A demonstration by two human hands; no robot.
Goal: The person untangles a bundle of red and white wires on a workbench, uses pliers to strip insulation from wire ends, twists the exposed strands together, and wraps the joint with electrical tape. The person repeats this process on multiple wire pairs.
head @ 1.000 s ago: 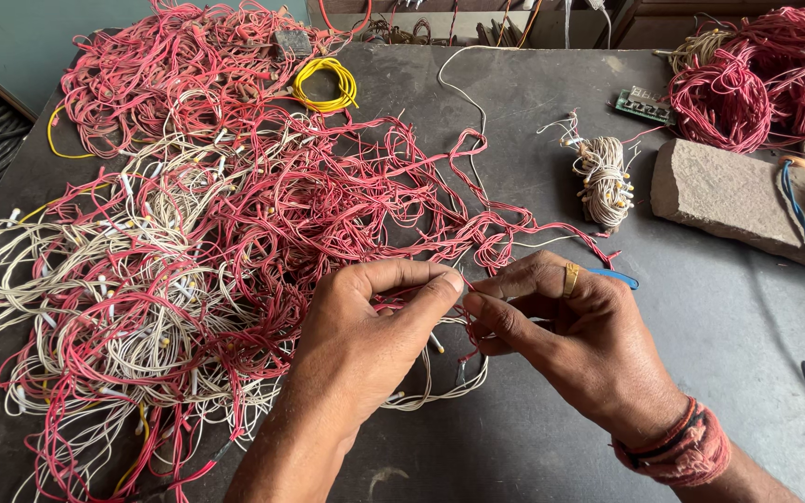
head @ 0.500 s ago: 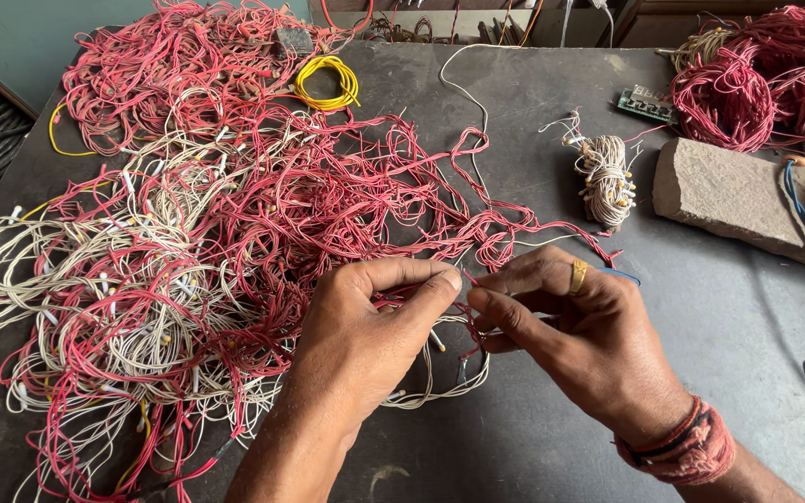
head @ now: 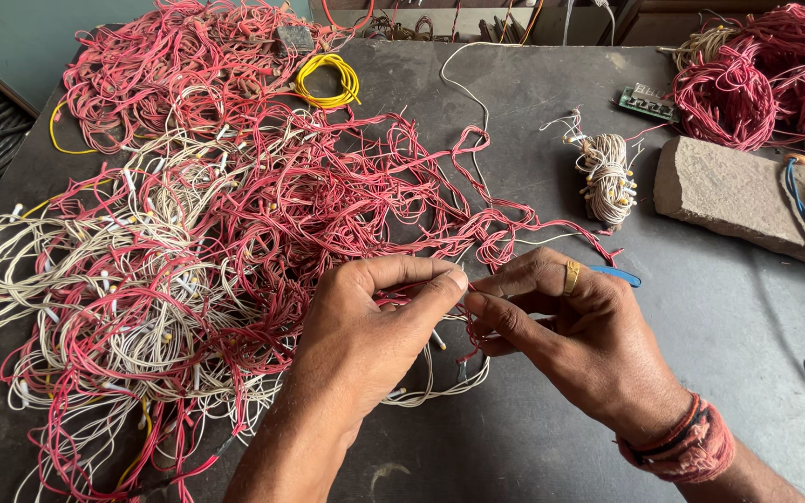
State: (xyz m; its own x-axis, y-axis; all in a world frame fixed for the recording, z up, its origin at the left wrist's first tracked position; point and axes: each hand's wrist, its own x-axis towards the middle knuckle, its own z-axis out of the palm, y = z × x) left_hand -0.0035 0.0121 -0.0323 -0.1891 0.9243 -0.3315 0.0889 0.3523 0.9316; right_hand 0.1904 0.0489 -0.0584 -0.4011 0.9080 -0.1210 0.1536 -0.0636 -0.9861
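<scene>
Fingers (head: 440, 279) of the left hand (head: 365, 335) are pinched together, thumb against forefinger, on a thin red wire (head: 466, 287) at the near edge of the big tangle of red and cream wires (head: 216, 242); the fingers of the right hand (head: 579, 345) meet them tip to tip, clenched on the same strand just beside the left thumb, so the wire runs across the small gap between the two pinches. Holding it at two close points like this looks like a way to keep a short stretch taut and apart from the tangle, which lies spread to the left of and beyond the hands on the dark tabletop (head: 533, 438). How much of the strand is hidden inside the right palm I cannot tell. A gold ring (head: 572, 277) sits on a right finger, and a red thread wristband (head: 682, 447) wraps the right wrist. A blue sliver (head: 615, 275) shows past the right knuckles, on the far side from the tangle; whether the hand holds it or it lies on the tabletop is unclear. Right of the tangle, well apart from the hands, stands a wound bundle of cream wire (head: 606, 177), and further right a flat stone slab (head: 729, 196). A yellow wire coil (head: 328, 79) rests on the tangle's far edge, a small green circuit board (head: 647, 101) lies beyond the bundle, and another red wire heap (head: 757, 74) fills the far right corner.
</scene>
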